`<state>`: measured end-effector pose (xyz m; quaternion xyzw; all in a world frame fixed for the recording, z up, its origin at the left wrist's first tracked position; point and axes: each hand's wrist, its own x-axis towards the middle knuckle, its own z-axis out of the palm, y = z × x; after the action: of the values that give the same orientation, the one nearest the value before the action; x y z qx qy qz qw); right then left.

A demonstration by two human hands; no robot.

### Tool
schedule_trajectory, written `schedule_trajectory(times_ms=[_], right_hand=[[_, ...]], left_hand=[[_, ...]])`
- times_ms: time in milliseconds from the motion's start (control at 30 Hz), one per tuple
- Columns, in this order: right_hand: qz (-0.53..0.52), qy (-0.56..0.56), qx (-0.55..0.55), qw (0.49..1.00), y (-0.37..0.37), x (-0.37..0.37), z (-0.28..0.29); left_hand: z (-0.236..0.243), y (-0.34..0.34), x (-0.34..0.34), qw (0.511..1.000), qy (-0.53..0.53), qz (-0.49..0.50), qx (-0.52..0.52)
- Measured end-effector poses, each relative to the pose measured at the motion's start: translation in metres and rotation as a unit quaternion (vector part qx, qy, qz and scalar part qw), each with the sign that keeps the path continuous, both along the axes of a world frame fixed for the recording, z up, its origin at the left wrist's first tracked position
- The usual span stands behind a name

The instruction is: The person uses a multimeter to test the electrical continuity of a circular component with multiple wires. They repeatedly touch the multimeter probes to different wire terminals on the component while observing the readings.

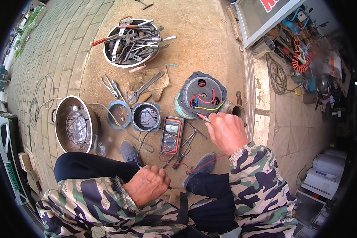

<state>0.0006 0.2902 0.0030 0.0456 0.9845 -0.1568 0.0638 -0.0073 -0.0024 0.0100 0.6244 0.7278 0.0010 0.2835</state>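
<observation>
My right hand (228, 133) grips a red test probe (203, 117), its tip at the near rim of a round motor or pump housing (204, 89). Red, blue and yellow-green wires (207, 104) come out of the housing's dark top. My left hand (147, 185) is closed over my lap around a black test lead (138, 152), mostly hidden by the fingers. Between my shoes lies an orange-and-grey multimeter (171, 135) with its display lit. Next to it stands a dark round cover (146, 117), hollow side up, beside a blue-grey ring (118, 114) holding small parts.
A basin of tools (133, 43) stands at the far side. Pliers (112, 87) and an adjustable wrench (144, 87) lie nearer. At left is a metal pot (74, 125); a pipe piece (236, 110) sits right of the housing. A doorway track (261, 91) runs along the right.
</observation>
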Motion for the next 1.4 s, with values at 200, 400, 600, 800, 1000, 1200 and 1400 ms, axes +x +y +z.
schedule_trajectory(times_ms=[200, 400, 600, 800, 1000, 1200, 1400], right_hand=[[-0.022, 0.015, -0.007, 1.0, 0.006, 0.001, -0.006], [-0.019, 0.019, -0.019, 0.999, 0.002, 0.0, -0.01], [-0.019, 0.012, -0.018, 1.0, 0.006, 0.002, -0.005], [-0.009, 0.004, -0.019, 1.0, 0.005, 0.002, -0.007], [-0.006, 0.009, -0.018, 1.0, 0.004, 0.002, -0.005], [-0.008, 0.024, -0.013, 1.0, 0.004, 0.006, 0.0], [-0.008, 0.004, -0.003, 1.0, 0.004, 0.005, -0.004]], left_hand=[[-0.003, 0.006, -0.003, 1.0, -0.003, -0.011, 0.01], [-0.002, 0.004, -0.002, 1.0, -0.006, -0.006, 0.005], [-0.003, 0.008, -0.003, 1.0, -0.009, -0.014, 0.002], [-0.002, 0.006, -0.002, 1.0, -0.007, -0.008, 0.005], [0.0, 0.005, -0.002, 1.0, -0.004, -0.013, 0.002], [0.001, 0.005, 0.001, 1.0, -0.003, -0.01, 0.01], [0.0, 0.004, 0.0, 1.0, -0.006, -0.003, 0.013]])
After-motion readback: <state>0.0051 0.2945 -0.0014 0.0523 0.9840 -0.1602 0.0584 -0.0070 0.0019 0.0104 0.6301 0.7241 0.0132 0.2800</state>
